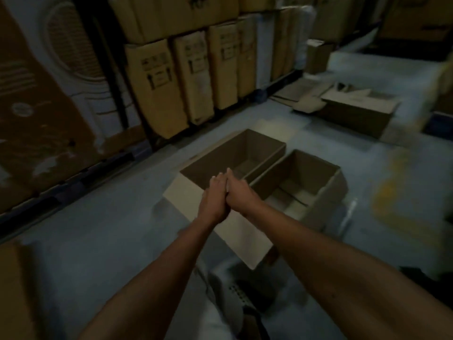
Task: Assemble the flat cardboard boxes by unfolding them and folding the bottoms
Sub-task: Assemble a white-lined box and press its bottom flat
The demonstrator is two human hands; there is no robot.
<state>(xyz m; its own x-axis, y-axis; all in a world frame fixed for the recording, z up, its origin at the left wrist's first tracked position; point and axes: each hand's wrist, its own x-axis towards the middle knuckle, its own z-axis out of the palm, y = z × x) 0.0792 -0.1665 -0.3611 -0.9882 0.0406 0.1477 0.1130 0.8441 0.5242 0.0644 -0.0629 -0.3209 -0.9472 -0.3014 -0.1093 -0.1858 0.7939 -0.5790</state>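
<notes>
Head view showed 2 opened boxes standing side by side on the pale floor [98, 229], their long walls touching or nearly so – the near box [235, 153] to the left and the second box [301, 182] to its right, both with tops open and bottoms down. In the second one the bottom flaps appeared folded in, with a seam showing across the floor of it. A third box [355, 114] lay further off to the right, beside a loose heap of flat cardboard [304, 94]. Tall cartons [157, 84] stood in a row along the shelving behind.

The cardboard looked light and fairly stiff, likely to keep its shape along the creases but to dent or buckle if squeezed mid-panel. I would judge the safest hold to be on the top rims or at the corners, where the walls brace each other, with the open bottom flaps pressed along their fold lines.

The left hand [215, 200] and the right hand [239, 192] were pressed together above the near box's front edge – fingers mostly straight, pointing forward, palm against palm. Neither held any cardboard. Whether something thin sat between the palms could not be told, as the picture was dim and blurred.
</notes>
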